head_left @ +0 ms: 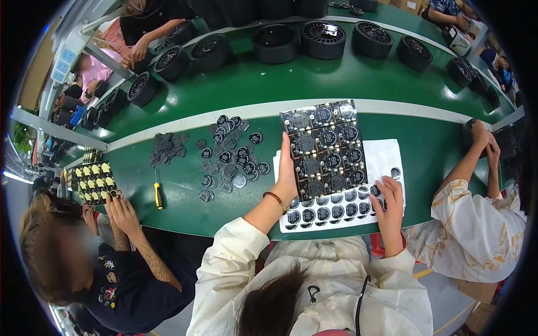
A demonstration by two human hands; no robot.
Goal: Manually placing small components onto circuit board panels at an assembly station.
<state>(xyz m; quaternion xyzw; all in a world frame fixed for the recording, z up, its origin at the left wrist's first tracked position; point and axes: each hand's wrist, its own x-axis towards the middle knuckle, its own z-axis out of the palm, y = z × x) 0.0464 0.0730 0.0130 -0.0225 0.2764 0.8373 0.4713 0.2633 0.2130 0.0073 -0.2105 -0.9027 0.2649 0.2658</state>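
My left hand (287, 178) grips the left edge of a dark circuit board panel (330, 154), its thumb lying along the border. Rows of round display units fill the panel, which is raised and tilted over a white sticker sheet (384, 152). Round black labels with white markings line the lower part of that sheet. At its right side my right hand (390, 206) has its thumb and fingers apart, fingertips close to a round label (375, 191). Whether they touch it is hard to make out.
Loose round black discs (227, 159) lie piled left of the panel, beside a greyer pile (166, 147). A yellow-handled screwdriver (159, 196) lies near a co-worker's hand (123, 215), by a panel with yellow pieces (94, 180). Black round housings (276, 45) line the far green bench.
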